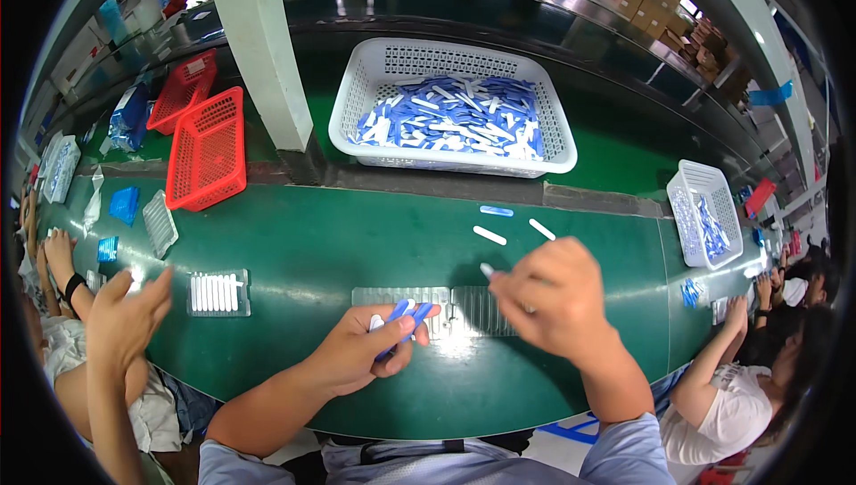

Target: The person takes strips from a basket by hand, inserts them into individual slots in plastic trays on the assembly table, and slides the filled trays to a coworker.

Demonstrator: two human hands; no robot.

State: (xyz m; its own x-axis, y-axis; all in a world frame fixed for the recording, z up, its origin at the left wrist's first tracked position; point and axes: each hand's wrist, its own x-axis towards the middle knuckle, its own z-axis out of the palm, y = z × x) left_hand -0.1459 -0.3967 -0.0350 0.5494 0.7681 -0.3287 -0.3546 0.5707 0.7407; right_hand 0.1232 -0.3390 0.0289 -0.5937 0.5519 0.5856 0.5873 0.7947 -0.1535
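My left hand (379, 347) is closed around a small bunch of slim blue-and-white sticks (407, 314), above the table just left of centre. To its right, my right hand (557, 302) is raised with the fingers pinched on a single stick, whose pale end (486, 269) juts out to the left. Between and behind my hands lie two clear ribbed plastic trays, a left one (370, 294) and a right one (473, 308), both partly covered by my hands. Farther back on the green table rest a blue stick (497, 211) and two white sticks (489, 235) (541, 229).
A large white basket (343, 119) full of blue and white sticks stands beyond the table, right of a pale post (259, 48). Red baskets (234, 151) and a filled clear tray (242, 305) are at left. A smaller white basket (682, 209) stands right. Co-workers' hands (125, 316) flank me.
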